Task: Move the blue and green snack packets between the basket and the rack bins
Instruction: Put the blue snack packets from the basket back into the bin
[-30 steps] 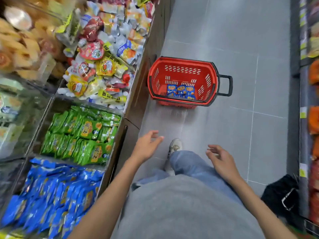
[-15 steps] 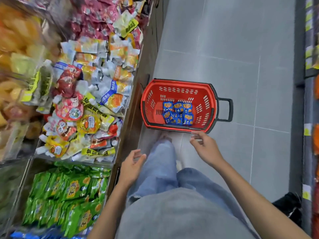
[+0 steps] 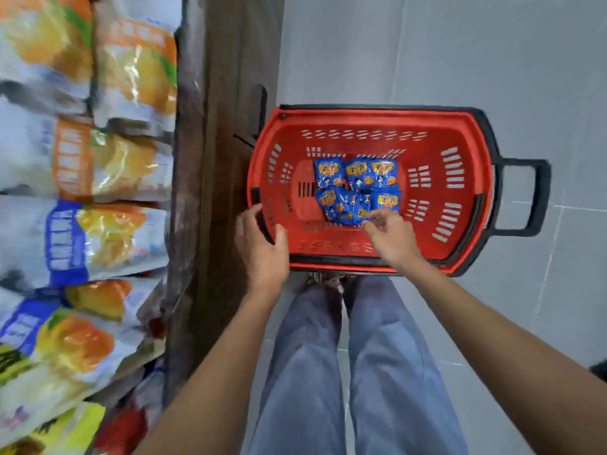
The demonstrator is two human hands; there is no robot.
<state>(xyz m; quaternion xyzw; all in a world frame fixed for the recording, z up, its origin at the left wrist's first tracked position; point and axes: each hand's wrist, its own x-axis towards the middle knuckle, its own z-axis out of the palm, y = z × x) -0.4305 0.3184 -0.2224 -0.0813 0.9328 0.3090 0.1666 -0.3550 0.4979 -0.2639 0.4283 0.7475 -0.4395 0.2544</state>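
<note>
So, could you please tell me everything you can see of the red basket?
The red basket looks like moulded plastic, with slotted walls and floor, a black-trimmed rim and a black loop handle on its right end. It stands upright on the grey tiled floor, close beside the wooden rack base. Several blue packets lie flat in its middle. The left hand grips its near left corner; the right hand reaches inside, fingertips at the nearest packet.

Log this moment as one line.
left hand: holds red basket at near-left rim | right hand: inside basket, fingertips on blue packets, grip unclear
</note>
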